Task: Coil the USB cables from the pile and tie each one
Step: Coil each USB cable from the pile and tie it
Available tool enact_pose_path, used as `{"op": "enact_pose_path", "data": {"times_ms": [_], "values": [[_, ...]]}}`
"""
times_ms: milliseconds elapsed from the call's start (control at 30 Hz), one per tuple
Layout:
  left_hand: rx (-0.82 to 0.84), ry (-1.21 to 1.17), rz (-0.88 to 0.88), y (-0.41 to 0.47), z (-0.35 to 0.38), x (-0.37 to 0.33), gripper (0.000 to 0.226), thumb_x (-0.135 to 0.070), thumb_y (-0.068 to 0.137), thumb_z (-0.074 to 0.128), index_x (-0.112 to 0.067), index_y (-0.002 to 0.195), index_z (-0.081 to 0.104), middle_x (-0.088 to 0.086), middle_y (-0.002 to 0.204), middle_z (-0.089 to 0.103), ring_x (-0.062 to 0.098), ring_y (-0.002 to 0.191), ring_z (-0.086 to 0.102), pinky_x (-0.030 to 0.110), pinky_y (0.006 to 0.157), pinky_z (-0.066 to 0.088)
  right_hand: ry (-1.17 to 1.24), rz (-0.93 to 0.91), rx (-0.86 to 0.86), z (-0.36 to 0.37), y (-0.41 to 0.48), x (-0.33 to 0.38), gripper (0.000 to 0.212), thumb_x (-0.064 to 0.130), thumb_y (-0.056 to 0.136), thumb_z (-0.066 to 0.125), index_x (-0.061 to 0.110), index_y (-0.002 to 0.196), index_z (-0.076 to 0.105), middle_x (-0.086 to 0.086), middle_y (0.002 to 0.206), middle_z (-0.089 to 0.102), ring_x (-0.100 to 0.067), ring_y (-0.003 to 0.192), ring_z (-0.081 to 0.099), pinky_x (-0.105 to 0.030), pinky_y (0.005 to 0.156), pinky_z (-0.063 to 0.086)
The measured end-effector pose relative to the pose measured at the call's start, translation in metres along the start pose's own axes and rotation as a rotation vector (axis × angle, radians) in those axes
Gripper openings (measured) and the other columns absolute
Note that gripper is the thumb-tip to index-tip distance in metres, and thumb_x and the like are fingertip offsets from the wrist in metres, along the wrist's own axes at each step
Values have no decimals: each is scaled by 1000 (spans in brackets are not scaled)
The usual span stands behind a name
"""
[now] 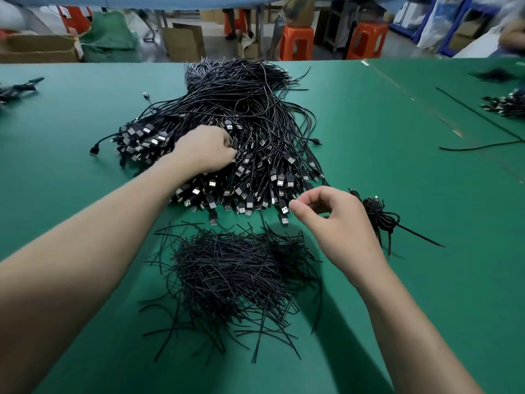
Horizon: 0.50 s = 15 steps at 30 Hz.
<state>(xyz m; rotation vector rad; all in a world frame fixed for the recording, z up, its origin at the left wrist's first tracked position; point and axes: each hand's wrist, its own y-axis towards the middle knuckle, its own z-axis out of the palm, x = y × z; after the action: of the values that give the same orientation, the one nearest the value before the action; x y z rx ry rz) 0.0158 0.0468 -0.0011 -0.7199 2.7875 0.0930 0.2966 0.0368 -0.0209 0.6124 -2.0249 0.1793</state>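
Observation:
A big pile of black USB cables (250, 132) lies on the green table (85, 115), plug ends fanned toward me. My left hand (203, 150) reaches into the pile's left-centre, fingers curled among the plugs and cables; what exactly they hold is hidden. My right hand (332, 220) hovers over the pile's near right edge, fingers loosely curled, thumb and forefinger apart, holding nothing visible. A heap of short black twist ties (233, 277) lies in front of me. One coiled, tied cable (379, 214) rests just right of my right hand.
More cable bundles lie at the far right (504, 103) and far left (17, 88) of the table. A single loose cable (480, 147) crosses the right side. Beyond the far edge are cardboard boxes (37, 48) and orange stools (297, 42).

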Motion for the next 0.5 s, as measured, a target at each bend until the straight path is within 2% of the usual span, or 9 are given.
{"op": "enact_pose_path", "data": {"times_ms": [100, 167, 233, 267, 333, 400, 500], "values": [[-9, -283, 112, -70, 9, -15, 22, -31, 99, 60, -19, 81, 60, -5, 68, 58, 13, 59, 53, 26, 55, 42, 232, 85, 9, 9, 0, 5, 32, 42, 99, 61, 23, 77, 74, 12, 76, 74, 2, 69, 65, -17, 69, 45], [-27, -387, 210, -124, 22, -28, 20, -33, 100, 60, -28, 81, 57, -8, 66, 59, 9, 55, 52, 22, 52, 42, 358, 212, 21, 17, 0, 10, 46, 52, 103, 49, 20, 86, 77, 4, 81, 78, -7, 75, 71, -30, 76, 51], [18, -414, 274, -169, 35, -39, 23, -37, 101, 60, -35, 80, 50, -8, 62, 56, 3, 51, 47, 16, 51, 36, 419, 370, 101, 23, -1, 11, 58, 61, 103, 38, 19, 97, 78, 0, 87, 79, -14, 84, 74, -38, 84, 53], [30, -390, 288, -185, 40, -43, 25, -40, 101, 59, -37, 80, 46, -9, 60, 55, 4, 51, 47, 17, 52, 35, 472, 443, 171, 25, -2, 12, 64, 64, 102, 34, 18, 102, 78, -1, 90, 79, -18, 89, 74, -39, 86, 54], [-12, -315, 308, -205, 46, -46, 25, -46, 101, 57, -35, 83, 43, -9, 58, 49, 8, 54, 47, 29, 57, 41, 668, 534, 311, 30, -6, 16, 68, 64, 101, 34, 12, 110, 77, -3, 93, 77, -19, 84, 71, -35, 85, 55], [-74, -313, 340, -215, 50, -45, 23, -49, 100, 57, -31, 89, 48, -9, 58, 46, 12, 59, 45, 38, 66, 47, 853, 573, 369, 31, -10, 22, 62, 58, 102, 40, 7, 113, 74, -3, 84, 71, -14, 74, 65, -28, 77, 55], [-102, -315, 447, -225, 53, -44, 30, -49, 99, 60, -29, 86, 42, -10, 58, 40, 15, 62, 40, 38, 64, 46, 1000, 631, 416, 29, -12, 30, 54, 53, 103, 45, 8, 114, 70, 2, 71, 61, -11, 60, 58, -24, 62, 51]]}}
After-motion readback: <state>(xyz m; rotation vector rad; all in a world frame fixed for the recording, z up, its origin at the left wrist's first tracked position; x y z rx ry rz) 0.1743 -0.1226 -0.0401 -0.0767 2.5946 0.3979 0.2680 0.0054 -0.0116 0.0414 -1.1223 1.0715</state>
